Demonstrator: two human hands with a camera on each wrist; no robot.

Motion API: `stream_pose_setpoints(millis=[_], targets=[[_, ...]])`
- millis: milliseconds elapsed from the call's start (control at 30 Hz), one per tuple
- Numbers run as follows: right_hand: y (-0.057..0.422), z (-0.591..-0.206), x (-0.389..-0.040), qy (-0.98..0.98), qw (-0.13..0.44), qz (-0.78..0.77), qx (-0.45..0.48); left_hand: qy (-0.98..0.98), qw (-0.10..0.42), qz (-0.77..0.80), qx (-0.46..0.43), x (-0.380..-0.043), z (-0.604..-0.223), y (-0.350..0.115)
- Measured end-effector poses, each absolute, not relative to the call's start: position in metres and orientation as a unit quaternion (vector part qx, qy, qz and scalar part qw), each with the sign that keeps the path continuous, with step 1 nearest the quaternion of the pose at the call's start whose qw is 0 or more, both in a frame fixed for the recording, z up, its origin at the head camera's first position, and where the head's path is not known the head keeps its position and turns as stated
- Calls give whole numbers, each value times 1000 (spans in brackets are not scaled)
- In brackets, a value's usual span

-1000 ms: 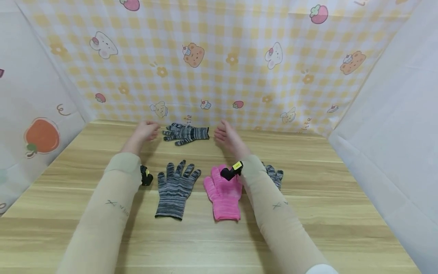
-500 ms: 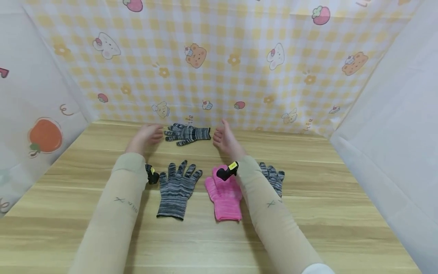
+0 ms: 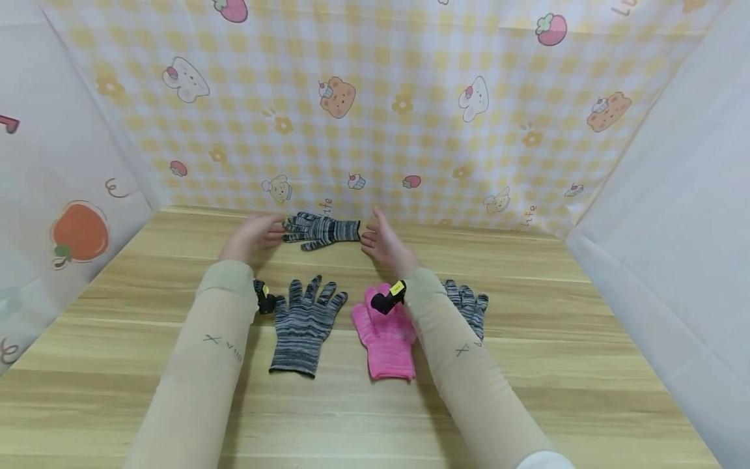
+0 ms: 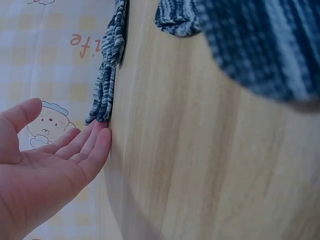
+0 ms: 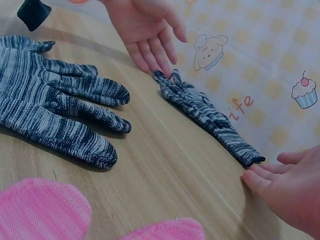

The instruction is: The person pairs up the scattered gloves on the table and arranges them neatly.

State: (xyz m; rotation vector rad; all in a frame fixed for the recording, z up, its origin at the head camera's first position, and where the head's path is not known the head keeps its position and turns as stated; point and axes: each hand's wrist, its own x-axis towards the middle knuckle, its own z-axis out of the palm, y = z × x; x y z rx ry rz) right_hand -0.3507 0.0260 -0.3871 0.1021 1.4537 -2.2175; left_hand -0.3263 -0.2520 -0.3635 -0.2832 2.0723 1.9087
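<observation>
A grey-and-black striped knit glove [image 3: 328,230] lies flat at the back of the table, its fingers toward the left and its cuff toward the right. At its finger end is my left hand [image 3: 253,236], fingers extended, the tips at the glove's fingertips in the left wrist view [image 4: 55,165]. My right hand [image 3: 387,242] stands at the cuff, palm facing inward. Its fingertips meet the cuff's edge in the right wrist view, where the same glove [image 5: 200,110] lies between both hands. Neither hand grips anything.
Nearer the front lie a second striped glove [image 3: 301,329] and a pink glove [image 3: 388,345]. Another striped glove [image 3: 471,307] is partly hidden by the right sleeve [image 3: 469,365]. A checked cloth [image 3: 375,130] hangs directly behind the table [image 3: 351,423].
My left hand has moved right, up to the back glove's fingertips. My right hand has shifted slightly left to its cuff. The gloves stay where they were; the view shifts slightly.
</observation>
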Motion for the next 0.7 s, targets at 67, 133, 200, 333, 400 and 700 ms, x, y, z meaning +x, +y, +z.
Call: stream_pose_setpoints(millis=[67, 133, 200, 333, 400, 700], targets=[[26, -388, -351, 526, 239, -815, 43, 720, 155, 669, -99, -327, -364, -251], [26, -388, -351, 519, 237, -820, 50, 716, 158, 673, -97, -327, -364, -251], [27, -389, -352, 511, 235, -825, 56, 706, 161, 683, -98, -327, -364, -250], [28, -391, -351, 499, 233, -833, 58, 680, 176, 705, -104, -327, -365, -249], [29, -391, -351, 498, 232, -834, 58, 660, 182, 721, -110, -329, -367, -249], [28, -394, -350, 489, 240, -836, 63, 591, 199, 770, -132, -333, -374, -245]])
